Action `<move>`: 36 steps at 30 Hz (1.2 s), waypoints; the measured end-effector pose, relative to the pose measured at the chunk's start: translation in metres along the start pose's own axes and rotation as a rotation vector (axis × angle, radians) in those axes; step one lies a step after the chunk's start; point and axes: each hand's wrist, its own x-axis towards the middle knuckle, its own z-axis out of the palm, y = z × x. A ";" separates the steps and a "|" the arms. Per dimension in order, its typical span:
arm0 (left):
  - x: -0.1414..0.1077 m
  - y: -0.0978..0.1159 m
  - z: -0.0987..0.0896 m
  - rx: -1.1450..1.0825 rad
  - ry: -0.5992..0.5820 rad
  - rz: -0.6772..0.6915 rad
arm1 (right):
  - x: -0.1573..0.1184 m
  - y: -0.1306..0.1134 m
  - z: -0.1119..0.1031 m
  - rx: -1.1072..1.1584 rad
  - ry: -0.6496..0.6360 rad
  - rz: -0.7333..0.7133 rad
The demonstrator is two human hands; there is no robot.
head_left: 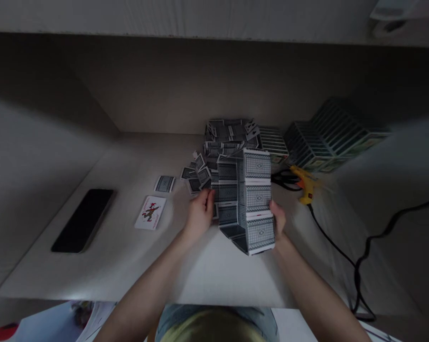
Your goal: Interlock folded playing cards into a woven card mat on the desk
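A tall box-like structure made of playing cards (pixel 259 198), with patterned card backs facing out, is held tilted above the table. My right hand (pixel 278 219) grips its right edge, the thumb at the side and the other fingers hidden behind it. At its left edge, my left hand (pixel 200 211) has its fingers closed together against the cards. Loose folded cards (pixel 196 175) lie just beyond my left hand. Behind the held structure rests another card structure (pixel 228 130).
A joker card (pixel 151 212), a small face-down card stack (pixel 164 184) and a black phone (pixel 82 221) lie left. On the right are a yellow glue gun (pixel 307 186) with its black cable (pixel 330 240) and striped card blocks (pixel 337 135). A shelf (pixel 186 19) hangs above.
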 end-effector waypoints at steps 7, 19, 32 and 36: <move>-0.003 -0.001 0.003 -0.061 -0.009 -0.014 | -0.004 -0.001 0.000 0.147 -0.012 0.078; 0.001 -0.009 -0.001 -0.018 -0.136 -0.088 | -0.001 -0.004 -0.003 0.087 -0.058 0.199; 0.008 -0.007 -0.009 0.102 -0.087 -0.053 | -0.009 -0.004 0.003 0.098 -0.082 0.257; 0.004 -0.010 -0.003 0.038 -0.089 -0.100 | -0.009 -0.004 0.007 0.134 -0.029 0.219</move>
